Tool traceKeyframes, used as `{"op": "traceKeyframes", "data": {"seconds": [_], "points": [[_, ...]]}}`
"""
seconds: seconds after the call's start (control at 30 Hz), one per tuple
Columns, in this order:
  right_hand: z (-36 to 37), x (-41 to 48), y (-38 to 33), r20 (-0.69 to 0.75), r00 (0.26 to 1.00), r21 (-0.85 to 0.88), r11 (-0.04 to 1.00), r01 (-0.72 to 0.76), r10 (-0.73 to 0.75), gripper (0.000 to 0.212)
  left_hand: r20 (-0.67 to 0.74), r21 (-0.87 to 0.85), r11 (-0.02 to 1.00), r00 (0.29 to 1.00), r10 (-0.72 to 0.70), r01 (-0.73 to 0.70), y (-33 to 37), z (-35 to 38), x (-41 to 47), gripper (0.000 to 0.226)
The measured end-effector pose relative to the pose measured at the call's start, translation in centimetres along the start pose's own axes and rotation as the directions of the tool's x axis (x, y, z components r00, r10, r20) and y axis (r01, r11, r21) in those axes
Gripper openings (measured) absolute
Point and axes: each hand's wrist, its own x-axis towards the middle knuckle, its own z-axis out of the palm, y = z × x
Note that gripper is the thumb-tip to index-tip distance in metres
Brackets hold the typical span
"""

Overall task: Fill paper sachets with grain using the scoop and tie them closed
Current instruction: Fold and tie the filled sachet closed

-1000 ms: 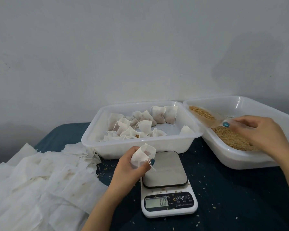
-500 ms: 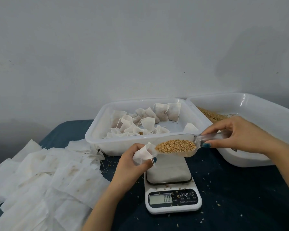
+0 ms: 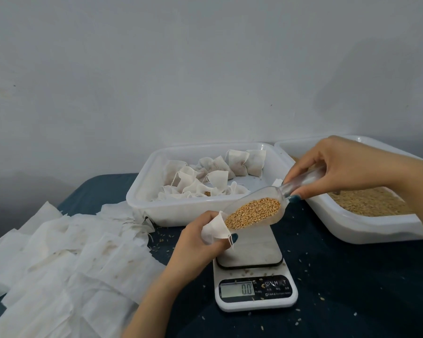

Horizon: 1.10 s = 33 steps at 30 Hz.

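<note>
My left hand point(image 3: 197, 242) grips a small white paper sachet point(image 3: 214, 228) with its mouth held open, above the left edge of the scale. My right hand point(image 3: 340, 164) pinches the handle of a clear plastic scoop point(image 3: 257, 211) full of golden grain. The scoop is tilted down to the left, its lip resting at the sachet's mouth. Behind it the white tray point(image 3: 142, 191) holds several tied sachets. A second white tray point(image 3: 366, 230) at the right holds loose grain point(image 3: 369, 201).
A white digital scale point(image 3: 254, 291) reading 0.0 stands on the dark blue cloth point(image 3: 352, 289) below the hands. Several flat sachets that hold no grain point(image 3: 66, 259) lie spread at the left. Stray grains dot the cloth. A grey wall rises behind the trays.
My right hand lifted the filled scoop out of the grain tray, carried it left and tipped it down to the sachet's mouth. My left hand kept the sachet over the scale.
</note>
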Motion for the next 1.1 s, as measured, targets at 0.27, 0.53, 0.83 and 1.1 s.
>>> {"op": "traceKeyframes", "data": {"seconds": [0.27,0.53,0.83,1.1], "points": [[-0.5,0.5,-1.9,0.027,0.999,-0.116,0.993,0.030,-0.027,0.031,0.057,-0.007,1.000,0.998,-0.026,0.026,-0.2,0.2,0.0,0.030],[-1.3,0.7,-3.2,0.055,0.997,-0.171,0.984,0.055,-0.046,0.045,0.054,-0.027,1.000,0.998,-0.012,0.014,0.0,0.3,0.0,0.027],[-1.8,0.0,-4.2,0.057,0.998,-0.180,0.983,0.040,-0.030,0.047,0.065,-0.073,0.997,0.998,0.003,0.002,0.2,0.3,-0.2,0.030],[-2.1,-0.2,-4.4,0.053,0.999,-0.167,0.986,0.021,-0.012,0.049,0.072,-0.045,0.999,0.997,0.026,-0.023,0.1,0.4,-0.1,0.029]]}}
